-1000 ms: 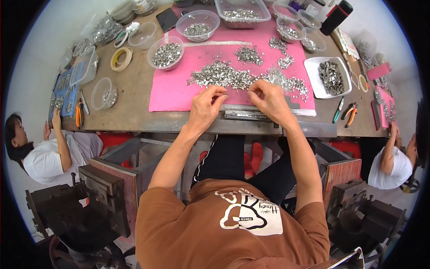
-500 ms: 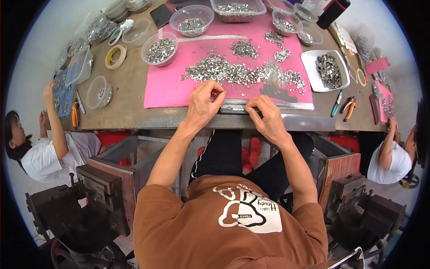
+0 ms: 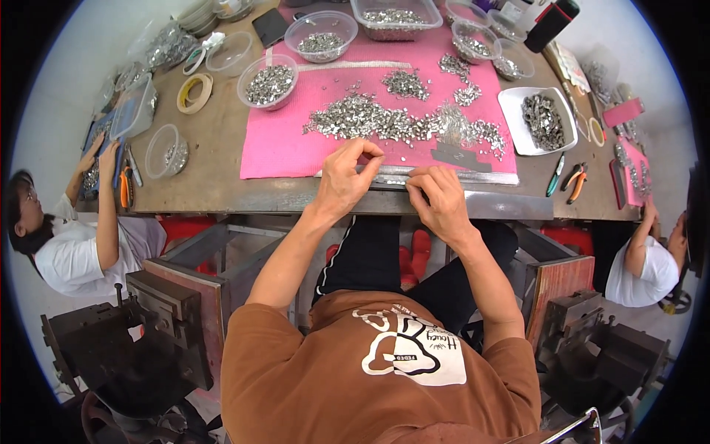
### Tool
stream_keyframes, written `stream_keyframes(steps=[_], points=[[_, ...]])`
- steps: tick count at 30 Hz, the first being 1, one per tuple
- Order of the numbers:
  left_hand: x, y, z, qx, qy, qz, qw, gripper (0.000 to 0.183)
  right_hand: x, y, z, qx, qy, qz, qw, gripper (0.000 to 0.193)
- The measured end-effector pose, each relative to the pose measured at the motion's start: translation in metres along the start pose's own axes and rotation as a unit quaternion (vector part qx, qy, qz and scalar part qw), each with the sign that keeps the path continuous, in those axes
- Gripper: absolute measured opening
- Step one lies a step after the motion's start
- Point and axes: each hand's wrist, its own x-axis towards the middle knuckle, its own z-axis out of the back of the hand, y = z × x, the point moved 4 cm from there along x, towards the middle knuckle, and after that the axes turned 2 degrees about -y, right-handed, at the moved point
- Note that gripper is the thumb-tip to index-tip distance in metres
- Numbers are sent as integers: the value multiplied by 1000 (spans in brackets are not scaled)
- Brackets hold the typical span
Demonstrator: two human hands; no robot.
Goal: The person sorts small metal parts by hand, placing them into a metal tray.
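My left hand (image 3: 346,175) is over the table's front edge with its thumb and forefinger curled toward each other. What it pinches, if anything, is too small to tell. My right hand (image 3: 438,198) is curled at the right end of a narrow dark metal strip (image 3: 390,180), its thumb and forefinger brought together; any piece in them is hidden. The strip lies along the edge between both hands, with small silvery bits on it. Beyond them, a heap of small shiny metal pieces (image 3: 366,118) spreads over a pink mat (image 3: 277,148). A flat grey plate (image 3: 460,157) lies at the mat's right.
A white tray (image 3: 510,103) of metal pieces stands right, near green-handled pliers (image 3: 555,175) and orange-handled cutters (image 3: 575,183). Clear bowls (image 3: 268,81) of pieces line the back. A tape roll (image 3: 194,94) lies left. Co-workers sit at both sides; black machines (image 3: 129,325) flank me below.
My left hand has shifted slightly right, and my right hand a little down. The co-worker on the left has lowered an arm onto the blue mat.
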Motion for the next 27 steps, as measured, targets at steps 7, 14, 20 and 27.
stream_keyframes(steps=[7, 14, 20, 27], points=[[-1, -15, -10, -45, 2, -4, 999, 15, 19, -6, 12, 120, -18, -107, 987, 9], [0, -28, -14, -24, -9, -105, 994, 25, 25, -16, 3, 256, -2, -225, 940, 14], [-1, -43, -14, 52, -4, -262, 964, 29, 14, -35, -3, 505, 81, -379, 771, 12], [5, -47, -13, 27, -8, -221, 975, 24, 15, -35, 4, 500, 64, -384, 773, 11]])
